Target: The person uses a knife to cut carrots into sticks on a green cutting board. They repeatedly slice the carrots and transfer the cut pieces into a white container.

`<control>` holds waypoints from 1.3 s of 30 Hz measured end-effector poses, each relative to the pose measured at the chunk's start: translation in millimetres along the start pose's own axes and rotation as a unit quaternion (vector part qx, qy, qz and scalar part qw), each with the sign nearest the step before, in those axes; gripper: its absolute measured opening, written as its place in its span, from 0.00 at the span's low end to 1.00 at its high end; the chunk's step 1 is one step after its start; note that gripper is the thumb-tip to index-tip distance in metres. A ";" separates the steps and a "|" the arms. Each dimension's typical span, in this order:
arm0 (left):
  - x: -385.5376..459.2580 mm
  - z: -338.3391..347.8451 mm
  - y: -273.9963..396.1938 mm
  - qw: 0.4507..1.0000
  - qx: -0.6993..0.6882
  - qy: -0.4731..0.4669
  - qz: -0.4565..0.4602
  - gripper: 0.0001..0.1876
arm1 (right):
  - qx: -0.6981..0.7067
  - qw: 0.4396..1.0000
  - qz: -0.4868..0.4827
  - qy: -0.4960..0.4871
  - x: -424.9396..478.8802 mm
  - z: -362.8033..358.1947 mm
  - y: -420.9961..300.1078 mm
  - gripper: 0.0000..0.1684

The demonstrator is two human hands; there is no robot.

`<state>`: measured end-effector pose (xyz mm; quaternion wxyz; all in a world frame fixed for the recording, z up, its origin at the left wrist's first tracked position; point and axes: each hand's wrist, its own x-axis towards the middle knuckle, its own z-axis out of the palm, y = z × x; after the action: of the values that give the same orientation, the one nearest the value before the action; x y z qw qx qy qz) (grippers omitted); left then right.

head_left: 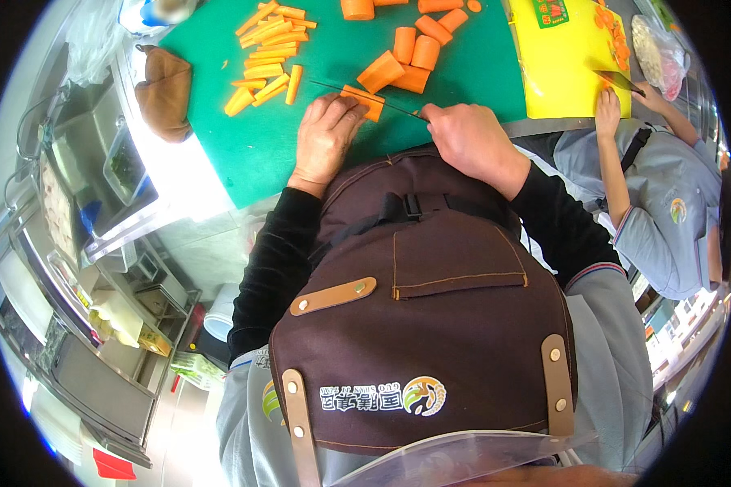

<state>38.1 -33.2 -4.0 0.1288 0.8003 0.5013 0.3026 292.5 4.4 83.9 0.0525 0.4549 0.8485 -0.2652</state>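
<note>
My left hand (328,135) presses its bent fingertips on the left side of a peeled carrot piece (373,109), pinning it to a green cutting board (481,67). My right hand (478,140) grips the handle of a kitchen knife (402,111). Its thin blade, seen nearly edge-on, runs slantwise over the carrot piece, past my left fingertips. Whether the edge is into the carrot I cannot tell. Left of the blade lies a pile of cut carrot sticks (274,42). Several thick carrot chunks (425,53) lie beyond the piece, towards the right.
A brown cloth (164,91) lies at the board's left edge, beside a metal sink (91,128). To the right, a co-worker's hand (609,112) rests by a knife (620,80) on a yellow cutting board (560,67) with carrot scraps (618,45). A plastic bag (658,58) lies beyond.
</note>
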 end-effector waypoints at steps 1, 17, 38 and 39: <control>-2.4 0.7 -1.3 1.000 -0.002 -0.001 0.000 0.16 | -0.003 1.000 -0.001 -0.010 -2.3 -0.5 -0.2 0.07; -13.6 6.5 -8.5 0.999 -0.021 0.032 0.023 0.15 | 0.032 0.999 0.016 0.002 34.0 34.6 -18.4 0.06; -15.1 8.0 -5.8 0.999 -0.048 0.011 0.020 0.14 | 0.062 0.998 0.032 0.000 26.4 43.5 -27.6 0.08; -12.3 8.1 -7.6 0.999 -0.046 0.012 0.019 0.15 | 0.063 0.998 0.027 0.010 28.5 42.1 -24.9 0.08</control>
<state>33.7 -39.7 -18.5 0.1534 0.7991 0.4732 0.3375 249.7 -6.4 48.6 0.0220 0.4826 0.8181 -0.3119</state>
